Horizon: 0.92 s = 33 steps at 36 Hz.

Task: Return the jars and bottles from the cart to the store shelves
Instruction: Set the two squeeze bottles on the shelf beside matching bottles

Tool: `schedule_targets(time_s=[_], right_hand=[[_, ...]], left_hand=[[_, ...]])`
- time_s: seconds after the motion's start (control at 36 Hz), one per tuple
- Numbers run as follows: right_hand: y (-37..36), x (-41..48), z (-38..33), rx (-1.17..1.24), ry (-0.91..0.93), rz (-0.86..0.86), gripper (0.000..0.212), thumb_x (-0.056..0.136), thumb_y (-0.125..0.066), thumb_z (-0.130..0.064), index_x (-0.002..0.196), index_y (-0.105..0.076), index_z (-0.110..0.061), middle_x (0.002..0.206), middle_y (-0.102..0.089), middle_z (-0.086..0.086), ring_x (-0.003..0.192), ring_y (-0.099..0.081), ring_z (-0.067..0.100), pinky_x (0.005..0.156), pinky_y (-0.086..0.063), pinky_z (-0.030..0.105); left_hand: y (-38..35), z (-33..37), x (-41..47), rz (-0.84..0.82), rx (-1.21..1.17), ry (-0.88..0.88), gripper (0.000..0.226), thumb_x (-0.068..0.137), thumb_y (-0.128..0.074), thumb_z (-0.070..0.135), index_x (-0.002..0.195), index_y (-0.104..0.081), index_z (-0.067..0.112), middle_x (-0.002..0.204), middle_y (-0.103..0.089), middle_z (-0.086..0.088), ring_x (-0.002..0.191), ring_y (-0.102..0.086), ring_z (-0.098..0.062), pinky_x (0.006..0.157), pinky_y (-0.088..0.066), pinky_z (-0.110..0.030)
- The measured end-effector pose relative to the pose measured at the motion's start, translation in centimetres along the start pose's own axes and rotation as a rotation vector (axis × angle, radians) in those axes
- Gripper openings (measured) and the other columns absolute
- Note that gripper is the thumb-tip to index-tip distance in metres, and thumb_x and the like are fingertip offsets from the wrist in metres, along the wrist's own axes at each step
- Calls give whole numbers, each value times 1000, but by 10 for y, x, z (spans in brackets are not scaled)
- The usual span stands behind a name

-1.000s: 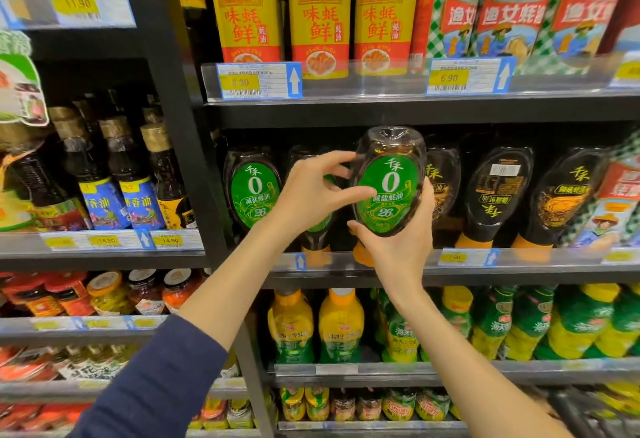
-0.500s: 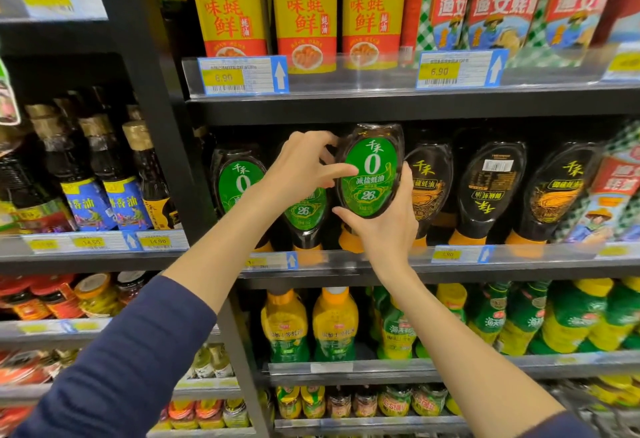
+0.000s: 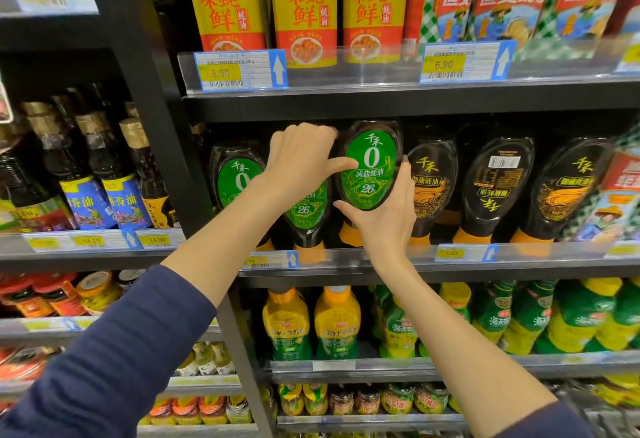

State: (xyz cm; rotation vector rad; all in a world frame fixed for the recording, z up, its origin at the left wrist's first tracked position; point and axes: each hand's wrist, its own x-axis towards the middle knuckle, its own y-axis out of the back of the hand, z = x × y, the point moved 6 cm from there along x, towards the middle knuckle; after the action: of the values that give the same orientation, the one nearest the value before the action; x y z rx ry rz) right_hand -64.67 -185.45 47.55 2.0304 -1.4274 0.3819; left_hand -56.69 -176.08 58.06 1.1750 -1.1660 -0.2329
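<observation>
The sauce bottle point(image 3: 369, 167) with the green label has gone deeper into the shelf point(image 3: 519, 266) than it was half a second ago. Back then it hung out in front, a bit lower. Now it sits in the row with the other bottles, and both arms reach further in.

There is not much room. The top of the sauce bottle is just under the shelf above point(image 3: 415, 101). On its left is another green bottle point(image 3: 306, 209), partly behind the left hand point(image 3: 301, 157). On its right, just beside it, is a brown bottle point(image 3: 431, 181) with a gold label. A clear rail point(image 3: 381, 259) runs along the front edge of the shelf, below the hands.

The left hand holds the top left of the sauce bottle. Its thumb point(image 3: 341, 163) lies across the green label, and its other fingers curl round the top corner. The right hand point(image 3: 384, 219) cups the lower right side. Its fingers point(image 3: 405, 174) go up between the sauce bottle and the brown bottle.

The sauce bottle stands cap down. A bit of its orange cap point(image 3: 348, 233) shows beside the right hand. The hand hides the bottom, so it is not clear if the cap touches the shelf.
</observation>
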Motion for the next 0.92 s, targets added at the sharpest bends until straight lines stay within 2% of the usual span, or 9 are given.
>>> schedule_targets(time_s=[0.08, 0.19, 0.25, 0.36, 0.47, 0.58, 0.67, 0.75, 0.92], right_hand=[[-3, -3, 4, 0, -29, 0, 113, 62, -84, -37, 147, -14, -14, 139, -39, 5, 127, -42, 20, 97, -42, 39], [-9, -8, 13, -41, -75, -36, 113, 63, -83, -38, 147, -13, -15, 140, -38, 5, 127, -42, 22, 97, -42, 40], [-12, -11, 19, -46, -96, -55, 113, 62, -84, -37, 147, -13, -15, 140, -38, 5, 127, -43, 23, 98, -42, 41], [-13, -13, 23, -77, -99, -65, 112, 62, -83, -37, 147, -14, -14, 140, -38, 6, 125, -44, 25, 95, -43, 40], [-14, -11, 23, -120, -88, -71, 110, 63, -82, -40, 146, -15, -13, 139, -38, 6, 124, -45, 24, 93, -45, 39], [-14, -13, 24, -163, -78, -66, 109, 65, -80, -44, 146, -14, -14, 141, -36, 6, 123, -47, 26, 90, -46, 41], [-14, -14, 24, -196, -77, -72, 109, 66, -78, -48, 147, -13, -14, 142, -34, 6, 120, -50, 28, 87, -47, 42], [-13, -14, 24, -229, -54, -88, 113, 65, -77, -52, 147, -10, -13, 142, -34, 8, 119, -51, 29, 86, -47, 43], [-8, -11, 27, -258, -7, -144, 114, 65, -75, -54, 148, -8, -15, 144, -34, 7, 124, -47, 28, 90, -45, 43]], left_hand=[[0, 6, -2, -6, 119, -22, 54, 84, -52, 60, 111, -61, 15, 96, -67, -6, 92, -62, -28, 63, -32, -34], [-5, 14, -5, -62, 217, -29, 45, 89, -50, 54, 90, -56, 9, 79, -55, -4, 81, -57, -26, 63, -30, -34], [-10, 17, -7, -83, 235, -42, 38, 91, -49, 50, 84, -50, 12, 80, -53, -5, 87, -59, -29, 64, -32, -34], [-20, 21, -11, -124, 251, -51, 34, 94, -47, 45, 91, -53, 12, 91, -60, -8, 87, -56, -26, 66, -32, -33], [-26, 19, -14, -111, 261, -19, 39, 94, -47, 45, 106, -56, 8, 103, -63, -11, 99, -60, -31, 68, -33, -34], [-31, 15, -19, -79, 231, 12, 48, 95, -44, 48, 124, -50, 10, 106, -64, -11, 100, -61, -30, 66, -34, -32], [-35, 10, -24, -42, 182, 28, 60, 94, -40, 51, 141, -35, 14, 102, -65, -10, 95, -62, -27, 63, -33, -31], [-42, 5, -30, -18, 99, 23, 65, 94, -38, 54, 146, -27, 18, 93, -66, -6, 89, -62, -24, 61, -34, -30], [-49, -3, -46, 117, -221, -32, 60, 90, -52, 48, 140, -40, 17, 79, -69, -2, 72, -64, -21, 59, -48, -34]])
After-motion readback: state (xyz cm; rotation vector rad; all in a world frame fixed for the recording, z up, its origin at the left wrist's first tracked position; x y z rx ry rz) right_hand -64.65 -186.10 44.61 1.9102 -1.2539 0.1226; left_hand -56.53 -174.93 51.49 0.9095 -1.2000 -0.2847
